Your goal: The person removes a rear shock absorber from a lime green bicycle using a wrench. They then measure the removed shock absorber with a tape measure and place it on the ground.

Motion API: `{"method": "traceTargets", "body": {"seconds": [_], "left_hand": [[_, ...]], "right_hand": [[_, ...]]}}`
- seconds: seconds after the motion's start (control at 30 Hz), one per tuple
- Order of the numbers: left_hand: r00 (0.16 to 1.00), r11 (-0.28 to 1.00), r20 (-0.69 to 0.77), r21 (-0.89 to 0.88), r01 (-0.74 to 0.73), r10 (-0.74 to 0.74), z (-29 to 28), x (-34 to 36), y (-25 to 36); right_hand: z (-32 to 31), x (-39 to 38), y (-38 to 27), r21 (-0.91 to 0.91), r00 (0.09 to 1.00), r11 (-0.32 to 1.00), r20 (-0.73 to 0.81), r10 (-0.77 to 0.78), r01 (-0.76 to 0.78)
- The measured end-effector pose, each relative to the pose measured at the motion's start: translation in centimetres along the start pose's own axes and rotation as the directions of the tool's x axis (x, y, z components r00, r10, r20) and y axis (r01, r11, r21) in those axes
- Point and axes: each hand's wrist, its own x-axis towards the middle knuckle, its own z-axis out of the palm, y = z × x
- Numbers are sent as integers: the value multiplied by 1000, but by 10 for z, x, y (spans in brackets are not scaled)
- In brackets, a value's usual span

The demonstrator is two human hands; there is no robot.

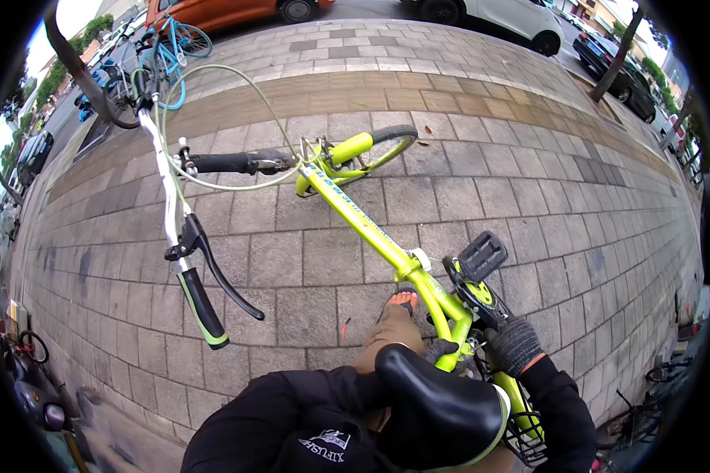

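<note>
A lime-green bicycle [355,209] stands in front of me with its handlebar [162,154] turned at the left and its black saddle [434,402] below me. My left hand [438,349], in a grey glove and partly hidden by the saddle, is closed round the frame tube just ahead of it. My gloved right hand [513,347] reaches down beside the chainring [477,296], behind the black pedal [481,256], fingers curled; what they hold is hidden. My foot [402,299] in a sandal shows under the frame.
Grey paving [276,260] surrounds the bicycle. Blue bicycles [177,67] stand by a tree [83,75] at the upper left, and cars [481,20] line the road beyond. Other two-wheelers [35,402] stand along both lower edges.
</note>
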Motion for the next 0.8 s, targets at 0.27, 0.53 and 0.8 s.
{"method": "traceTargets", "body": {"seconds": [0.27,0.53,0.8], "left_hand": [[918,871,187,-425,-246,350,38,28,-35],[886,823,344,-563,-69,310,43,10,-16],[871,802,388,-597,-12,301,41,5,-11]], "right_hand": [[17,-16,20,318,979,932,-160,-126,172],[33,-15,22,215,923,952,-362,-129,217],[-5,-23,43,390,940,887,-122,318,-249]]}}
